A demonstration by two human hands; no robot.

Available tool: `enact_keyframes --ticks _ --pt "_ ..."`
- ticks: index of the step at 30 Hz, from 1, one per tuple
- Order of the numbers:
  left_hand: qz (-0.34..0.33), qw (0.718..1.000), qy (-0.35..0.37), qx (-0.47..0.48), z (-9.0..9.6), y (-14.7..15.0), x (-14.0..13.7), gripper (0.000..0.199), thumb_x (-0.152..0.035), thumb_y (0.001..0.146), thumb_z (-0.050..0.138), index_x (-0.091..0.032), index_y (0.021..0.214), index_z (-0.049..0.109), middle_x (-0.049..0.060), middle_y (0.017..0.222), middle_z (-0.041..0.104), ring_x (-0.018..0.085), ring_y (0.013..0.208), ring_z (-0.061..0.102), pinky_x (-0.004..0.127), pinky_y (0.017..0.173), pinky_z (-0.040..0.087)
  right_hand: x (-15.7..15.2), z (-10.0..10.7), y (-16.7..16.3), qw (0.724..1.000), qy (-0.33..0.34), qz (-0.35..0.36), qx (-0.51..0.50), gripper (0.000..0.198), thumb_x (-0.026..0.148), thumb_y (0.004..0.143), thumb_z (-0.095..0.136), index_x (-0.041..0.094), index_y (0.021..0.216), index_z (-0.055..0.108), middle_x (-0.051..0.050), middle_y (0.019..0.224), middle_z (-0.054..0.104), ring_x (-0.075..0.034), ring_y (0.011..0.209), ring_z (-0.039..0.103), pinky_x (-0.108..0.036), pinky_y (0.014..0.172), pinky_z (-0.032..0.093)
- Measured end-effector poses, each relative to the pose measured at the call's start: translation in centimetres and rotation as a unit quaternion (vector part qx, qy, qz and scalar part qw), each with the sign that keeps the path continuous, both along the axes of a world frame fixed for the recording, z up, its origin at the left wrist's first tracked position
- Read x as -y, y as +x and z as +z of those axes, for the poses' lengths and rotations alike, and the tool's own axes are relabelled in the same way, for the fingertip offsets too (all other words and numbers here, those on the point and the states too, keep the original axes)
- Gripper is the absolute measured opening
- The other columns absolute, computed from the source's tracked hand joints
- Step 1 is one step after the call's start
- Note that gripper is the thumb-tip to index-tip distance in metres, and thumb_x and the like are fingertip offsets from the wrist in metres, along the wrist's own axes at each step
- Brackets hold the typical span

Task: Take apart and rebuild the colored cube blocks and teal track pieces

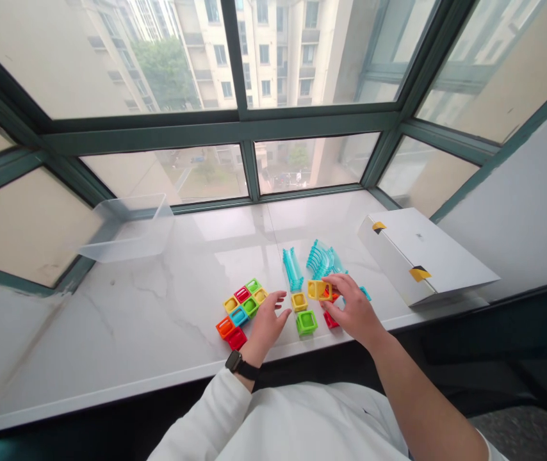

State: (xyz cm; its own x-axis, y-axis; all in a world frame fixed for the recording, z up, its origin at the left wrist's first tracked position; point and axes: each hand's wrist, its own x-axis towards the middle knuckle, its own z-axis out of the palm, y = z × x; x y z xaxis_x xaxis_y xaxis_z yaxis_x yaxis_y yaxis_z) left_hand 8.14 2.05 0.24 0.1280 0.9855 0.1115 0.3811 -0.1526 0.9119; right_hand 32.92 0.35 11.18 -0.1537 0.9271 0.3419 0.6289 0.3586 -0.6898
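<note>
My right hand (353, 308) pinches a yellow square block (319, 289) just above the white marble sill. Under its palm a red block (330, 319) shows partly. Between my hands stand a small yellow block (299, 301) and a green block (307, 322). My left hand (266, 323), fingers spread and holding nothing, rests beside a flat cluster of coloured square blocks (241, 312) in red, orange, blue, green and yellow. Turquoise curved track pieces (324, 259) and a straight turquoise stack (291, 269) lie just beyond the blocks.
A clear plastic bin (129, 228) sits at the back left of the sill (148, 314). A white cardboard box (422, 256) with yellow tape lies at the right. Window frames and glass close off the far side; the sill's front edge runs just before my body.
</note>
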Motion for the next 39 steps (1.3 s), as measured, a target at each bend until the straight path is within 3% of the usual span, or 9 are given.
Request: enact_keyframes --ticks 7,13,20,39 --pt "-0.024 0.999 -0.019 -0.036 -2.3 1.0 -0.6 0.055 -0.014 0.083 0.077 -0.023 0.135 0.061 0.011 0.128 0.07 0.023 0.105 0.07 0.037 0.085 0.06 -0.8 0.5 -0.2 0.996 -0.028 -0.004 0.09 0.042 0.017 0.089 0.067 0.028 0.129 0.065 -0.007 0.131 0.068 -0.029 0.127 0.062 -0.048 0.111 0.052" --pt "-0.017 0.998 0.008 -0.058 -3.5 1.3 -0.9 0.053 -0.022 0.084 0.077 -0.024 0.135 0.062 0.008 0.12 0.071 0.021 0.091 0.066 0.039 0.087 0.057 -2.2 -0.5 -1.2 0.985 -0.011 0.007 0.169 0.041 0.02 0.088 0.078 0.027 0.127 0.071 -0.008 0.123 0.069 -0.03 0.117 0.063 -0.048 0.107 0.051" --pt "-0.016 0.998 0.019 -0.065 -3.7 1.8 -1.2 0.043 -0.028 0.087 0.073 -0.024 0.129 0.066 0.006 0.112 0.074 0.02 0.086 0.065 0.037 0.083 0.055 -3.9 -2.0 -1.9 0.969 -0.031 0.021 0.243 0.04 0.024 0.085 0.085 0.029 0.123 0.075 -0.007 0.119 0.07 -0.03 0.111 0.062 -0.047 0.1 0.048" --pt "-0.007 0.997 0.012 -0.073 -3.9 1.8 -1.1 0.037 -0.027 0.089 0.071 -0.024 0.126 0.069 0.005 0.106 0.075 0.021 0.084 0.065 0.035 0.082 0.053 -5.0 -2.1 -3.8 0.943 -0.091 0.048 0.317 0.033 0.027 0.086 0.084 0.028 0.118 0.077 -0.007 0.12 0.072 -0.027 0.11 0.062 -0.04 0.095 0.039"
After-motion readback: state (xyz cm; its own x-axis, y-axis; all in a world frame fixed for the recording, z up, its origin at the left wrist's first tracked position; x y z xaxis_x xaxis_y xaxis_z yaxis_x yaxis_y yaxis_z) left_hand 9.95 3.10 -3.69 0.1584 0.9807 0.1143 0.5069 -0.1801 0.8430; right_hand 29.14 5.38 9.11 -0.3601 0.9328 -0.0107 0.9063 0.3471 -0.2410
